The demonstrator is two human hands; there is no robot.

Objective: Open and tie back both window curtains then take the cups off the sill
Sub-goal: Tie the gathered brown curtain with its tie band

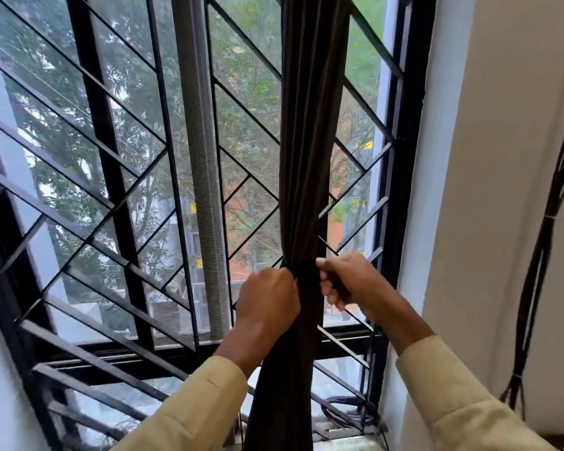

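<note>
A dark brown curtain (310,157) hangs gathered into a narrow bundle in front of the right part of the window. My left hand (267,301) is closed around the bundle from its left side at about mid height. My right hand (349,281) grips the bundle's right side at the same height, with a dark strip of fabric pinched in its fingers. Whether that strip is a tie or a curtain fold, I cannot tell. Below my hands the curtain falls loose and wider. No cups and no second curtain are in view.
A black metal window grille (118,177) with diagonal bars stands behind the curtain, with a mesh screen and trees outside. A white wall (489,157) is on the right, with a bundle of black cables (541,242) running down it. More cables lie on the sill (349,415).
</note>
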